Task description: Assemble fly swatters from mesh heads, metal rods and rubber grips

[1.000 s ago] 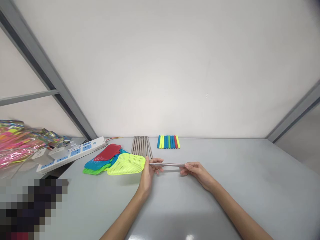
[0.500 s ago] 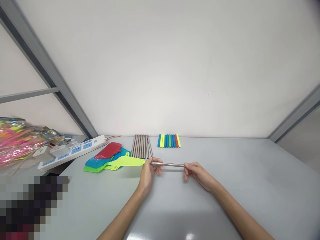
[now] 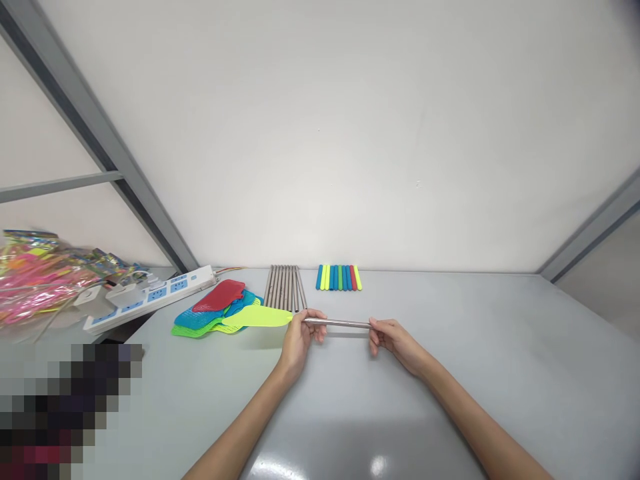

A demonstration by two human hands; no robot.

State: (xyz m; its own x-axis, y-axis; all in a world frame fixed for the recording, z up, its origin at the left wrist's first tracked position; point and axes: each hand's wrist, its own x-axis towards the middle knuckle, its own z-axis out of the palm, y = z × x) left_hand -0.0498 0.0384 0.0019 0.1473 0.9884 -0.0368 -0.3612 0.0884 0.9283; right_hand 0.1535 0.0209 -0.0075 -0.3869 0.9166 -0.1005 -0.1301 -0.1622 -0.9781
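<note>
Above the grey table, a yellow fly swatter head [image 3: 255, 317] points left, with a thin metal rod [image 3: 349, 324] running rightward from its neck. My left hand [image 3: 298, 341] is closed around the place where head and rod meet; its fingers hide the joint. The rod's right end is pinched between the thumb and fingers of my right hand [image 3: 395, 341]. Behind my left wrist lies a pile of swatter heads, with a red one [image 3: 220, 297] on top of blue and green ones. Several metal rods [image 3: 283, 289] lie side by side behind my left hand.
Several coloured grip tubes [image 3: 339, 278] form a row near the back wall. At the left, a white power strip [image 3: 203, 279] carries plugged-in adapters, beside shiny plastic bags [image 3: 47, 277] with pink contents. A pixelated dark area [image 3: 70, 407] covers the lower left.
The camera view has shifted slightly, so everything sits a little higher in the picture. Both hands keep the same hold on the swatter head and rod.
</note>
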